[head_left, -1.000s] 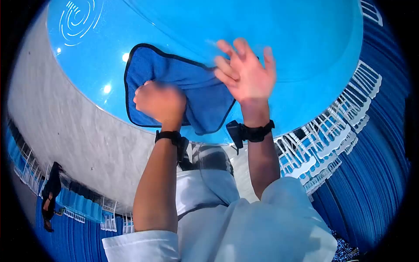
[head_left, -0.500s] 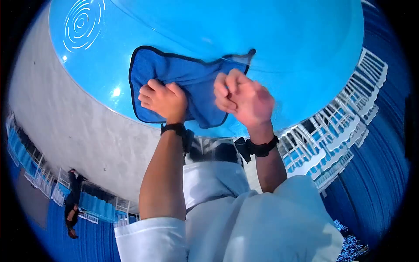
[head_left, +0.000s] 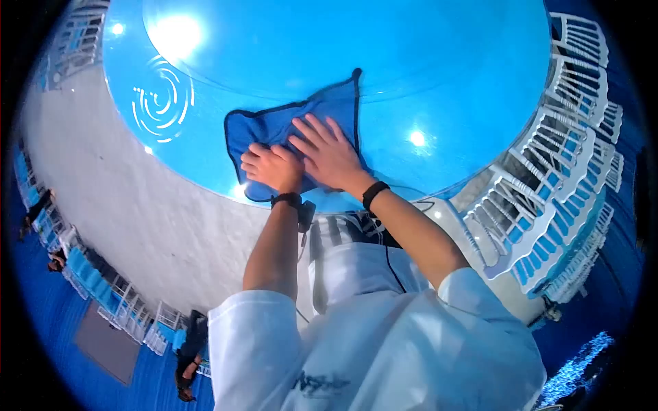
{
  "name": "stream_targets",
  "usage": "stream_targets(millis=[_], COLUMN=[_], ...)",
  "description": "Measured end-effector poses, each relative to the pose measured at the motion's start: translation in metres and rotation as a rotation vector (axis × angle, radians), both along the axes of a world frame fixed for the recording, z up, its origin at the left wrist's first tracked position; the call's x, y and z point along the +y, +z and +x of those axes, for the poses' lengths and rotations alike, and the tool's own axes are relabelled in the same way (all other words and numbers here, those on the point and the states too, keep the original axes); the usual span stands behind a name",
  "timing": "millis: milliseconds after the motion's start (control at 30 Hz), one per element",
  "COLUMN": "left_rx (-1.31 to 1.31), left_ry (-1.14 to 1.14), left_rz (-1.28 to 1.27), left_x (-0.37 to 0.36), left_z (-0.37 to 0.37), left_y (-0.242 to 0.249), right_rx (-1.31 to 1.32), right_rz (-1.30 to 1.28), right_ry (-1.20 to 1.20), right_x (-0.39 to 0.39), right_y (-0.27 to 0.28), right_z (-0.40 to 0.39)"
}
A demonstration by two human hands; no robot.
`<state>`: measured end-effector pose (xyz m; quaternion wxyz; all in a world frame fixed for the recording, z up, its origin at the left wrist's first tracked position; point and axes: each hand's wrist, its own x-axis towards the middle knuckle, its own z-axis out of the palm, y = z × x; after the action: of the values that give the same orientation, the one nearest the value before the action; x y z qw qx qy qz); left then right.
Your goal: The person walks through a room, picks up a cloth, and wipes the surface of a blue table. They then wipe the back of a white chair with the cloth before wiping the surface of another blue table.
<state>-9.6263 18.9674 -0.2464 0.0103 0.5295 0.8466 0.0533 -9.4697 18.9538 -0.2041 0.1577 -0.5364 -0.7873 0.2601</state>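
Down came the right hand [head_left: 327,153], spread, clasping nothing, so both lay on the cloth [head_left: 340,103], the left hand [head_left: 277,168] half-curled, hold unclear!

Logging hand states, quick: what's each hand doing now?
Left hand: fingers curled on the cloth; whether it grips can't be told.
Right hand: open, palm down on the cloth.

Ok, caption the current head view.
Left hand curled, right hand flatter, on a black-edged blue cloth over a glossy blue tabletop.
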Motion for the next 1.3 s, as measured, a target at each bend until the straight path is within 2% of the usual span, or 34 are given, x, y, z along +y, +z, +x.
stream_targets(millis=[33,100,133,167,233,300,333,367,433,533,633,700,767,833,900,967,1000,1033,1067,1100,1133,1167,1200,1233,1300], left_rx=[0.026,-0.098,-0.102,-0.143,-0.307,-0.270,-0.236,-0.267,-0.321,-0.438,-0.523,-0.712,-0.921,-1.525,-1.535,-1.368,-1.229,-1.082,-1.152,-0.900,-0.793,-0.666,-0.596,-0.524,-0.345], left_ry=[-0.054,-0.142,-0.267,-0.283,-0.493,-0.640,-0.708,-0.798,-1.033,-1.248,-1.448,-1.418,-1.403,-1.078,-0.920,-0.761,-0.694,-0.601,-0.346,-0.386,-0.305,-0.249,-0.227,-0.203,-0.192], left_rz=[0.014,0.024,0.151,0.080,0.108,-0.006,-0.064,-0.181,-0.129,-0.159,-0.320,-0.465,-0.573,-0.701,-0.749,-0.492,-0.256,-0.114,0.031,0.159,0.248,0.280,0.306,0.334,0.212], left_x=[-0.002,-0.008,-0.011,-0.010,-0.007,-0.003,-0.003,0.003,-0.006,-0.032,-0.077,-0.100,-0.109,-0.099,-0.054,-0.027,-0.009,0.017,0.033,0.065,0.087,0.105,0.125,0.141,0.160], left_z=[-0.002,-0.004,-0.003,0.002,0.020,0.057,0.079,0.101,0.133,0.178,0.205,0.198,0.178,0.141,0.079,0.001,-0.042,-0.088,-0.125,-0.170,-0.206,-0.235,-0.257,-0.270,-0.269], left_y=[-0.002,0.003,0.001,0.009,0.019,0.012,0.011,0.031,0.029,0.033,0.040,0.047,0.056,0.065,0.088,0.075,0.062,0.058,0.045,0.044,0.037,0.034,0.032,0.029,0.018], right_rx=[0.005,0.042,0.062,0.084,-0.056,-0.079,-0.133,-0.192,-0.236,-0.297,-0.290,-0.208,0.037,0.505,0.480,0.519,0.576,0.621,0.672,0.326,-0.014,-0.065,-0.225,-0.296,-0.388], right_rz=[0.046,0.136,0.156,0.158,0.136,0.115,0.112,0.103,0.091,0.032,0.045,0.017,0.023,0.143,0.192,0.224,0.193,0.176,0.154,0.130,0.104,0.022,0.023,0.064,0.134], right_ry=[-0.017,-0.029,-0.028,-0.022,-0.117,-0.280,-0.330,-0.382,-0.468,-0.570,-0.747,-0.861,-1.085,-1.348,-1.393,-1.412,-1.385,-1.245,-1.104,-0.844,-0.574,-0.318,-0.174,-0.178,-0.182], right_x=[0.006,0.016,0.024,0.026,0.024,0.014,0.003,-0.012,-0.049,-0.109,-0.174,-0.191,-0.211,-0.198,-0.178,-0.118,-0.090,-0.075,-0.061,-0.030,0.006,0.046,0.071,0.089,0.108], right_y=[0.001,0.001,0.001,0.001,-0.001,0.005,0.000,-0.001,-0.001,-0.005,-0.011,-0.016,-0.049,-0.054,-0.026,0.027,0.046,0.035,0.023,0.025,0.036,0.044,0.037,0.026,0.007], right_z=[-0.001,0.001,0.006,0.011,0.024,0.054,0.072,0.089,0.127,0.171,0.187,0.178,0.170,0.145,0.132,0.099,0.077,0.070,0.064,0.052,0.038,0.016,-0.004,-0.024,-0.046])
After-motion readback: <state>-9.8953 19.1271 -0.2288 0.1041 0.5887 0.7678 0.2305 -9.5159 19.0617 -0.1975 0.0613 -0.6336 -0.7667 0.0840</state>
